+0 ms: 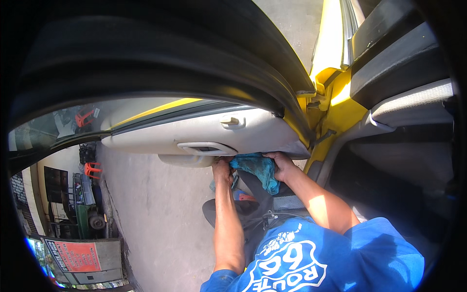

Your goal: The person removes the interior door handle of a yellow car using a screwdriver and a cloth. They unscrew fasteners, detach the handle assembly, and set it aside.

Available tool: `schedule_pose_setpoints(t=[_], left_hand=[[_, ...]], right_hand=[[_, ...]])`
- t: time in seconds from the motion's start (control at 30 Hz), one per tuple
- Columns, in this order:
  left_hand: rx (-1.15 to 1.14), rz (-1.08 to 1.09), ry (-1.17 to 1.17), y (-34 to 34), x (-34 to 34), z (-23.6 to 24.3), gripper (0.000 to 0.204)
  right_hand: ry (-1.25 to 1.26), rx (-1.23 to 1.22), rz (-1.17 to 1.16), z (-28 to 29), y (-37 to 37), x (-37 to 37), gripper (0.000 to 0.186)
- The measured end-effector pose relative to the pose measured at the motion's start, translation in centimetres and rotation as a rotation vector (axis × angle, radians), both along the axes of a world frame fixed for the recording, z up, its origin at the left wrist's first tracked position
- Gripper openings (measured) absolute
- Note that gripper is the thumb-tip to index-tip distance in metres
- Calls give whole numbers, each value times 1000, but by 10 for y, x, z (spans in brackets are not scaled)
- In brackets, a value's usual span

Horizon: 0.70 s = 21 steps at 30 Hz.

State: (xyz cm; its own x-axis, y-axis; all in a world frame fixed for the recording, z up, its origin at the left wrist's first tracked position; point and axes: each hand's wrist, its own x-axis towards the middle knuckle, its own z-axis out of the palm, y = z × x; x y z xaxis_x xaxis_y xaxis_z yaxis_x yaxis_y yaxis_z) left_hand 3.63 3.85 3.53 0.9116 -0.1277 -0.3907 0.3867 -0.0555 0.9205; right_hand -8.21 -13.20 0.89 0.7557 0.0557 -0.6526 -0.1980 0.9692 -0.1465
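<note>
A damp-looking blue-green cloth (260,169) hangs bunched under the lower edge of a pale grey car door panel (199,127). On its right side, my right hand (283,164) grips the cloth, thumb uppermost against the panel's bottom edge. My left hand (222,168) is closed at the cloth's left side, close to the panel's armrest bulge (187,159). Its fingertips are partly hidden, and a bit of cloth shows below it. The inner door handle (229,120) and an oblong pull recess (206,148) lie above my hands.
The yellow door frame and hinge area (335,104) stand to the right, beside the dark car interior (389,170). Concrete ground (155,209) stretches below the door. Further left are red plastic chairs (92,170), a green vehicle (85,214) and a signboard (82,258).
</note>
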Motion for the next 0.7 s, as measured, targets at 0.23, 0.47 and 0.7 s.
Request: schedule_pose_setpoints(t=[0.23,0.47,0.7], left_hand=[[-196,-83,274,21,9,10,25],[172,-47,-128,13,0,0,17],[-121,276,49,8,9,-47,12]], right_hand=[[32,-32,-63,-24,8,0,36],[57,-375,-221,-47,22,4,33],[113,67,-225,-10,12,11,24]])
